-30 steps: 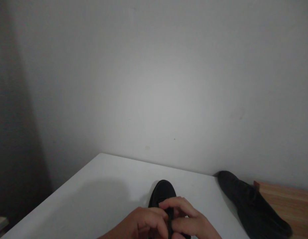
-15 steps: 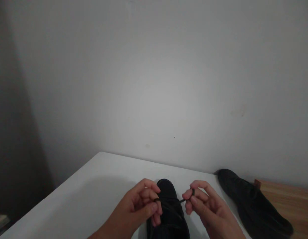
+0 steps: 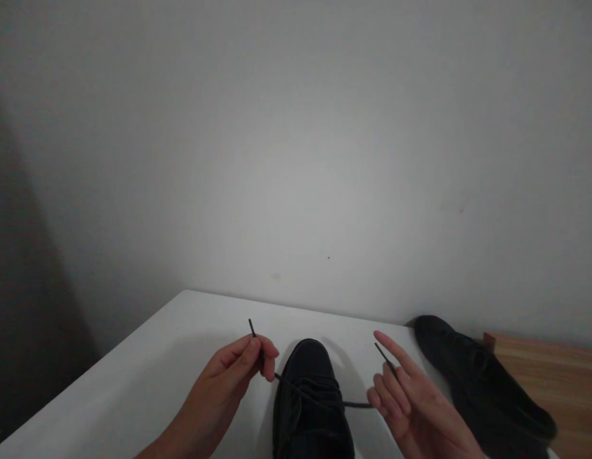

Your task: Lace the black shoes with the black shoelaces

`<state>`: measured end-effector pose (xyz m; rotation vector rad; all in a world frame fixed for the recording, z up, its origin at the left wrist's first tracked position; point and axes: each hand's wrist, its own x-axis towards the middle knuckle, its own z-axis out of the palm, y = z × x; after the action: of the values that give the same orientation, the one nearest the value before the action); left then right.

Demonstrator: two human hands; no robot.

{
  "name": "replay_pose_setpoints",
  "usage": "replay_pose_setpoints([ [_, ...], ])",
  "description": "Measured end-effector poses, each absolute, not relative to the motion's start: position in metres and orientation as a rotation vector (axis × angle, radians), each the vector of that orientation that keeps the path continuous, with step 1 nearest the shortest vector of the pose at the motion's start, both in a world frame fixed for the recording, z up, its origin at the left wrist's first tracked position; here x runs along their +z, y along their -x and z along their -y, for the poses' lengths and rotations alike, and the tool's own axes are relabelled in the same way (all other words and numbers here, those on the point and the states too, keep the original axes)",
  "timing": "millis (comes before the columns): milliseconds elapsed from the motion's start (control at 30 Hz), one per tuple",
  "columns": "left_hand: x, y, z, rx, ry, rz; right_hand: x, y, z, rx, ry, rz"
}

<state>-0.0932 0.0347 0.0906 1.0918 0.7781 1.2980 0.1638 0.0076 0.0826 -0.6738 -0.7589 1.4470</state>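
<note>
A black lace-up shoe [image 3: 309, 366] stands on the white table with its toe towards the wall. To its left, my left hand [image 3: 238, 370] pinches one end of the shoelace [image 3: 252, 327] between thumb and fingers, the tip sticking up. On the other side, my right hand [image 3: 410, 395] has its fingers curled round the other lace end, while its index finger points up and away. Both lace ends run out sideways from the shoe's lacing, which shows between my hands.
A second black shoe [image 3: 487, 382] lies at the right, tilted, beside a wood-grain board or box [image 3: 554, 389]. The white table [image 3: 204, 312] meets a grey wall [image 3: 296, 159] at the back.
My hands have moved apart, left hand leftwards and right hand slightly right. The lace ends now stick out of both hands, and more of the shoe shows between them.
</note>
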Motion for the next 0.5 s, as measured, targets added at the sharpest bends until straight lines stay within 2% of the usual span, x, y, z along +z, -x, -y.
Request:
replay_pose_setpoints([
  [300, 0.089, 0.096, -0.037, 1.296, -0.872, -0.598, 0.091, -0.169, -0.007, 1.423, 0.672, 0.767],
  [500, 0.079, 0.094, -0.038, 1.347, -0.912, -0.632, 0.086, -0.168, -0.002, 1.298, 0.84, 0.951],
])
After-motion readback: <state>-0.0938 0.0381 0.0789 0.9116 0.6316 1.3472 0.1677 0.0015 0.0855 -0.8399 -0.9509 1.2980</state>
